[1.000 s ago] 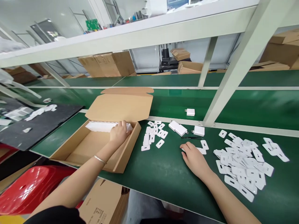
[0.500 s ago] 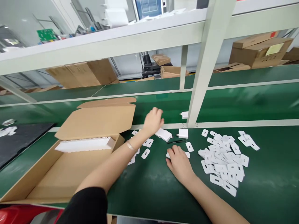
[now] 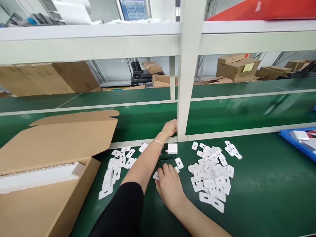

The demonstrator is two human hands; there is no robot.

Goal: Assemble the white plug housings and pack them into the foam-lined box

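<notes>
My left hand (image 3: 170, 127) reaches across to the far green belt, right beside the white upright post (image 3: 186, 82). Its fingertips are hidden by the post, so its grip is unclear. My right hand (image 3: 169, 184) lies flat on the green mat with fingers spread, resting on small white cards (image 3: 177, 169). A white charger (image 3: 172, 148) and thin black tweezers (image 3: 168, 159) lie just beyond it. Another white charger (image 3: 143, 147) peeks out behind my left forearm. A heap of white cards (image 3: 212, 172) sits to the right, and several more cards (image 3: 115, 164) to the left.
An open cardboard box (image 3: 56, 141) with a white foam tray (image 3: 37, 177) stands at the left, its lid tilted up. A blue tray (image 3: 297, 141) sits at the right edge. Cardboard cartons (image 3: 238, 67) are stacked behind the far belt, and a shelf beam (image 3: 98, 42) runs overhead.
My left hand left the box, passed over the chargers and now reaches to the post at the far belt. My right hand stayed on the cards. The view swung right.
</notes>
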